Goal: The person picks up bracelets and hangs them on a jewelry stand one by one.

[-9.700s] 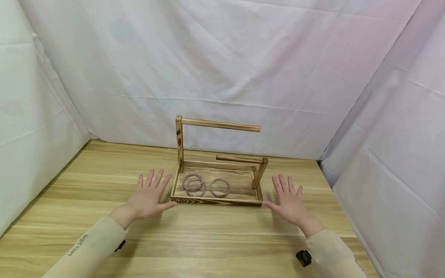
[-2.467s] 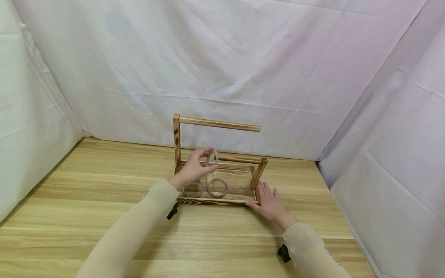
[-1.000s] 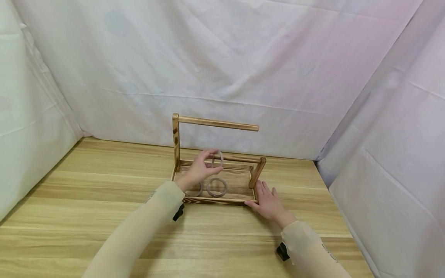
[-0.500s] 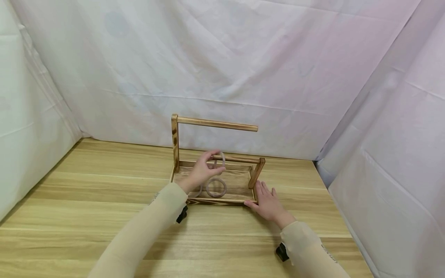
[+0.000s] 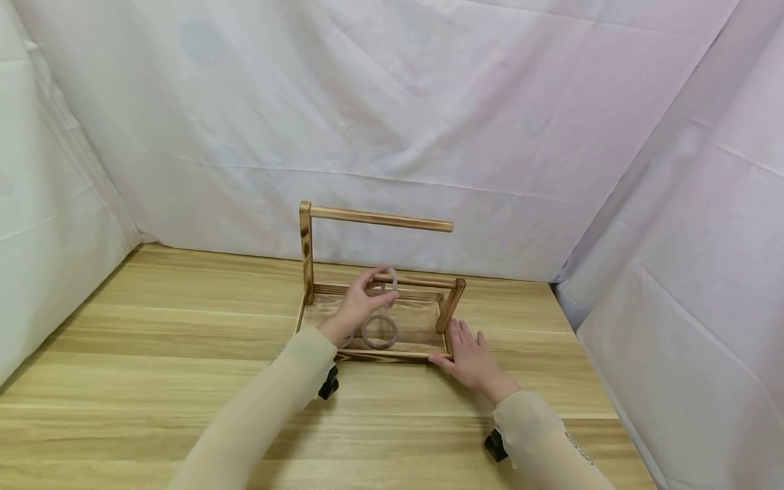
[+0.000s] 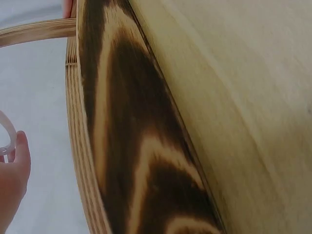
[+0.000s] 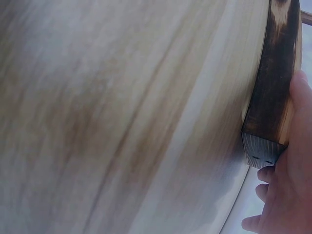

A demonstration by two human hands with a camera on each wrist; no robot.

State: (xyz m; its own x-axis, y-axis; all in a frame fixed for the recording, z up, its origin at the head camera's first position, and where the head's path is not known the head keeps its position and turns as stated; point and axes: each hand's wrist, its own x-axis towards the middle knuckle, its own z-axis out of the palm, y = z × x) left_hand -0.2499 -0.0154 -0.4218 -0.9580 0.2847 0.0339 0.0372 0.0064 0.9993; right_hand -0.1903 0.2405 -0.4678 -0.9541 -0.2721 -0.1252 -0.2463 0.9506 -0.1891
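Note:
My left hand (image 5: 358, 305) pinches a pale translucent bangle (image 5: 393, 280) between thumb and fingers. The bangle stands upright around the free left end of the lower bar (image 5: 422, 281) of a wooden jewelry stand (image 5: 305, 252). In the left wrist view, my left fingers hold the same bangle (image 6: 7, 131) at the left edge. Two more bangles lie in the stand's tray: one (image 5: 380, 332) is in plain sight, the other (image 5: 348, 340) mostly hidden under my left wrist. My right hand (image 5: 471, 357) rests against the tray's front right corner, fingers straight along its side, thumb on the front rim.
The stand's upper bar (image 5: 382, 218) runs above the left hand, with its free end to the right. A wood-grain table (image 5: 184, 354) carries the stand. Pale cloth (image 5: 398, 122) hangs behind and on both sides. Each wrist wears a black camera.
Since the earlier frames, the left hand has lifted a bangle from the tray and carried it rightward over the lower bar's free end. The right hand has moved onto the tray's corner and stayed there.

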